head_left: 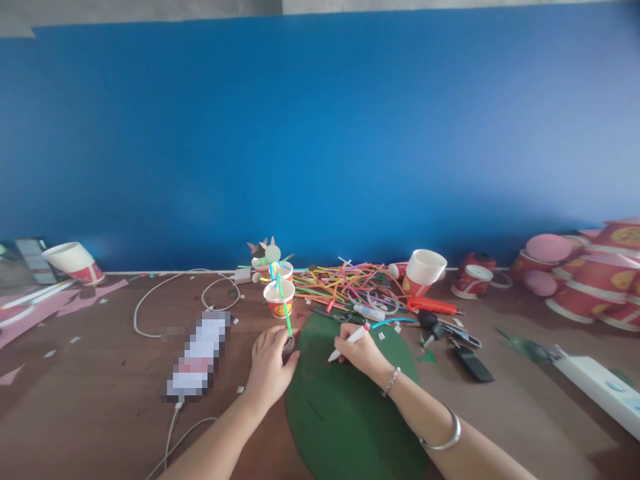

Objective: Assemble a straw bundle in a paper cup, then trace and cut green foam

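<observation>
The left hand [270,365] partly covers a small dark round piece [289,346], its details too small to tell. Whether the tip of the white pen [353,335] in the right hand [361,348] touches the green sheet [350,417] is unclear. The bottom edge cuts off that sheet and both forearms [215,433]. Pixel blocks hide the phone [200,353]. The right edge crops the power strip [595,383] and blurred red cups [603,277].

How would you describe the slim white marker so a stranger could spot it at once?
Below the blue wall, a large, rounded, dark-green sheet lies on the brown tabletop. Over its far part slants a slim white marker with a red end. Unlike the short white tube lying beyond, it sits in the right grip.
</observation>
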`<act>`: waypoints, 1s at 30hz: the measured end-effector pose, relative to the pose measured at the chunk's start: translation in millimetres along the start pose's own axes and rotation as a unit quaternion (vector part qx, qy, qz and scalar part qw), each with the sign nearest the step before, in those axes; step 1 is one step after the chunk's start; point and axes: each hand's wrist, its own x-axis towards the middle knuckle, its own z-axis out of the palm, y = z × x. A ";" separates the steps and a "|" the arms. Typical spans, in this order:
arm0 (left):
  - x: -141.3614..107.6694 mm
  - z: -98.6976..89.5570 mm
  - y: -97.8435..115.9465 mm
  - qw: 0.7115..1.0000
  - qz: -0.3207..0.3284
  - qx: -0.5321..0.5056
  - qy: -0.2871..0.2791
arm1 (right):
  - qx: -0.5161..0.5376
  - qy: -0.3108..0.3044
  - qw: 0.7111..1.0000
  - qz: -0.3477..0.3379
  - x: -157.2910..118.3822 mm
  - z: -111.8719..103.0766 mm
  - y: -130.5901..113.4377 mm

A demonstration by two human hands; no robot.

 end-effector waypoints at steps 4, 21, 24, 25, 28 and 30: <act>-0.4 -0.4 0.4 1.000 -0.004 0.002 -0.002 | 0.011 -0.014 1.000 0.010 1.2 -0.8 0.9; -0.7 1.1 -1.3 1.000 -0.002 0.002 0.004 | 0.032 -0.004 0.999 -0.030 -5.4 0.3 -4.7; -0.4 1.0 -0.9 1.000 -0.003 0.001 0.003 | 0.022 -0.015 0.999 -0.043 -7.6 3.9 -5.1; -0.3 0.9 -0.7 1.000 -0.004 0.003 0.002 | 0.014 -0.014 0.999 -0.043 -7.8 5.0 -5.0; -0.2 0.5 -0.2 1.000 -0.006 0.007 0.000 | -0.006 -0.002 0.999 -0.034 -7.2 7.0 -4.0; -0.4 0.2 0.2 1.000 -0.007 0.008 -0.002 | -0.009 -0.003 1.000 -0.027 -6.7 7.3 -3.2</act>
